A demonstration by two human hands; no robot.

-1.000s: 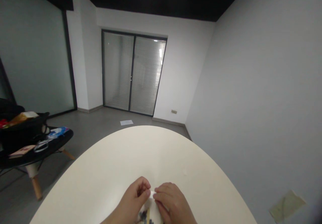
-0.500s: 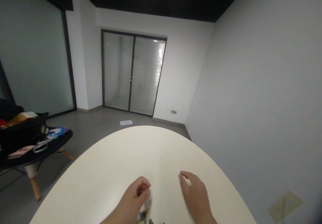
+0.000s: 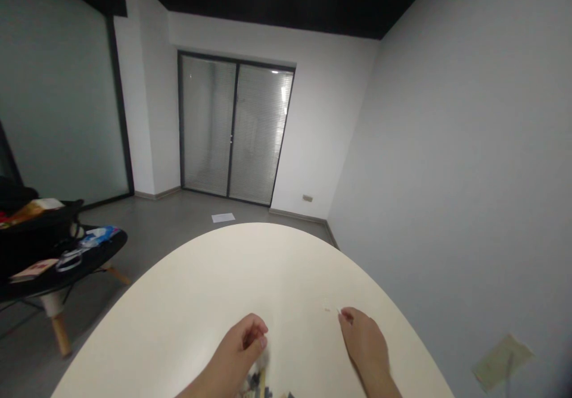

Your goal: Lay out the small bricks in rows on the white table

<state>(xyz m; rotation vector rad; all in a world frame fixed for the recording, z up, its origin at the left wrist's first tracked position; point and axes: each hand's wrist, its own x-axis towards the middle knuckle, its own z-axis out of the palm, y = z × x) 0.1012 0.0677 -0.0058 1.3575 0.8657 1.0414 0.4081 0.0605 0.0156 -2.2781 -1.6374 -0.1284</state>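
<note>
My right hand (image 3: pixel 365 341) is over the right part of the round cream table (image 3: pixel 210 279). Its thumb and forefinger are pinched around a tiny white piece (image 3: pixel 338 311), too small to name. Small pale bits (image 3: pixel 328 309) lie on the table just left of those fingertips. My left hand (image 3: pixel 243 347) rests low on the table with curled fingers, thumb close to the forefinger; whatever it may hold is hidden. Below it, at the lower picture edge, is a cluster of small dark, grey and tan parts (image 3: pixel 255 381), with a yellowish strip (image 3: pixel 263 380) among them.
To the left stands a black chair (image 3: pixel 107 252) with wooden legs, loaded with a black bag (image 3: pixel 40 237), a blue packet (image 3: pixel 100 236) and a booklet (image 3: pixel 33 270). A white sheet (image 3: pixel 223 217) lies on the floor beyond the table. A grey wall (image 3: pixel 469 165) runs along the right.
My right hand has moved right and its finger gap has narrowed to a pinch. Small pale bits now show where its fingertips were. My left hand has hardly moved.
</note>
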